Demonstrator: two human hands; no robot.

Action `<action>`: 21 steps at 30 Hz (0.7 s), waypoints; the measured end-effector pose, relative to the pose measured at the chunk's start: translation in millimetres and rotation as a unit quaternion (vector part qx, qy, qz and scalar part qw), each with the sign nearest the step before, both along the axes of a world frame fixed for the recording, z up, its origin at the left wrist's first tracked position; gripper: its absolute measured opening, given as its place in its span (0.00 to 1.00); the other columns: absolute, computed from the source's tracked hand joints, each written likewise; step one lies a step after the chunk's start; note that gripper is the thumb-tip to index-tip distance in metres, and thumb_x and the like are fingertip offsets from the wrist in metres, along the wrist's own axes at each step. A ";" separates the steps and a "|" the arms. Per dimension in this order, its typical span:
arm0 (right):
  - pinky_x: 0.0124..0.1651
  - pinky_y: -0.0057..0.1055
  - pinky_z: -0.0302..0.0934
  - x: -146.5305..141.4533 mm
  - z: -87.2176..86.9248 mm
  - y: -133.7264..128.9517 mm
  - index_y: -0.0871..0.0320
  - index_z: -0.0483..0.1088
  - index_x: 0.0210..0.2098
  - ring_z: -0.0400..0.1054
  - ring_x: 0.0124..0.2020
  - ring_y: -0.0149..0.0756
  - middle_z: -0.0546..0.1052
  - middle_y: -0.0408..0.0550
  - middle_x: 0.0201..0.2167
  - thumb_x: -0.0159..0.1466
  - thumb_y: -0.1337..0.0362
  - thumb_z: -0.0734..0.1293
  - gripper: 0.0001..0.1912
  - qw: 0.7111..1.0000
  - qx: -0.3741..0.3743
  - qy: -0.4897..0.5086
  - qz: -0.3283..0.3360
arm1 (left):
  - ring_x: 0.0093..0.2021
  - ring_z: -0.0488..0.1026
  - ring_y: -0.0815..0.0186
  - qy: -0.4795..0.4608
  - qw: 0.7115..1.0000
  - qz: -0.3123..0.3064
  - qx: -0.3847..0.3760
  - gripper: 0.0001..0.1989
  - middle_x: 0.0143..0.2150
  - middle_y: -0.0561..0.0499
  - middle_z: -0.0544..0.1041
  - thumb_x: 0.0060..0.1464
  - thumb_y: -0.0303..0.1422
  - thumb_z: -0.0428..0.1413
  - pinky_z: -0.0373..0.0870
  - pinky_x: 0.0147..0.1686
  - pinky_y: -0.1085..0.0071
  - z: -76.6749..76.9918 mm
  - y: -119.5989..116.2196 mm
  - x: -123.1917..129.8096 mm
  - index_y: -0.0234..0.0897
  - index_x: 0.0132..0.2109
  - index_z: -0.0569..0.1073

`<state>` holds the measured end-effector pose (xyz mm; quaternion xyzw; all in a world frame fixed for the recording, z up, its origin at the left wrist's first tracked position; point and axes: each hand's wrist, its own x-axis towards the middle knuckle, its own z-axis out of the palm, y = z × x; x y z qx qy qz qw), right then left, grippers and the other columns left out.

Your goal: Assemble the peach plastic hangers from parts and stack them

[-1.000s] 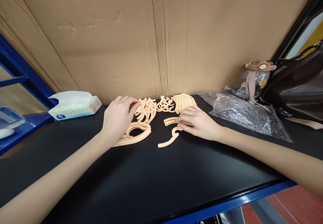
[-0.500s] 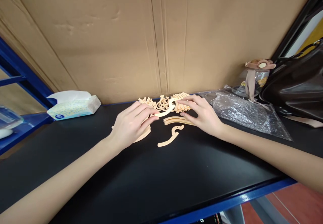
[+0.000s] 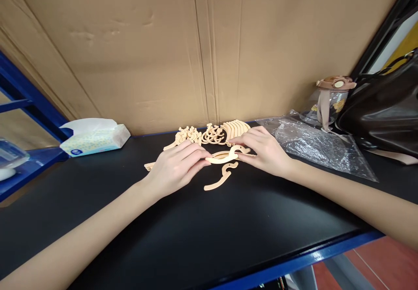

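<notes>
Both hands grip one pale wooden piece with a hooked end (image 3: 224, 160), held just over the black table. My left hand (image 3: 178, 164) pinches its straighter end between thumb and fingers. My right hand (image 3: 263, 151) has thumb and fingers closed at the hooked end. Nearer to me, a similar hooked wooden piece (image 3: 217, 182) lies flat. Long curved wooden strips lie behind the held piece, partly covered by it and my right hand. Another wooden piece (image 3: 149, 166) pokes out behind my left wrist.
Along the back lie small wooden pieces (image 3: 188, 135), curved pieces (image 3: 213, 135) and a row of ribbed strips (image 3: 235, 129). A tissue pack (image 3: 94, 138) is at left. A clear plastic bag (image 3: 313, 142), a bottle (image 3: 336, 96) and a dark bag (image 3: 385, 107) are at right.
Both hands have brought the held hooked piece lower and slightly right, closer to the lying one. Its hooked end has swung right, and the right hand's fingers have closed in on it.
</notes>
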<state>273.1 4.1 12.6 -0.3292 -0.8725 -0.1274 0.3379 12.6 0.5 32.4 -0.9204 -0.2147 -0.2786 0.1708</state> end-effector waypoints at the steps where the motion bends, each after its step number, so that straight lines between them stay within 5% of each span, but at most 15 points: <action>1: 0.48 0.37 0.54 0.0 1.1 -0.6 0.56 0.68 0.47 0.68 0.40 0.39 0.77 0.46 0.36 0.66 0.60 0.62 0.12 1.000 -0.001 -0.010 0.009 | 0.38 0.72 0.65 0.000 1.000 0.004 -0.002 0.08 0.37 0.50 0.79 0.63 0.32 0.49 0.68 0.39 0.69 0.0 0.6 -0.2 0.37 0.41 0.73; 12: 0.49 0.36 0.54 2.0 4.2 -0.8 0.59 0.70 0.44 0.67 0.42 0.38 0.76 0.48 0.39 0.67 0.61 0.60 0.12 0.997 -0.043 -0.060 0.035 | 0.38 0.70 0.65 0.030 0.999 -0.002 -0.045 0.07 0.37 0.50 0.77 0.63 0.31 0.49 0.66 0.39 0.69 -1.4 5.5 -3.8 0.36 0.41 0.72; 21: 0.43 0.33 0.56 -2.5 -1.4 -1.5 0.58 0.72 0.42 0.64 0.36 0.35 0.72 0.47 0.33 0.69 0.61 0.57 0.14 0.985 -0.143 -0.077 0.064 | 0.30 0.65 0.67 0.085 0.984 -0.040 -0.152 0.12 0.29 0.52 0.70 0.62 0.37 0.49 0.62 0.31 0.70 -2.3 -16.7 10.3 0.36 0.32 0.70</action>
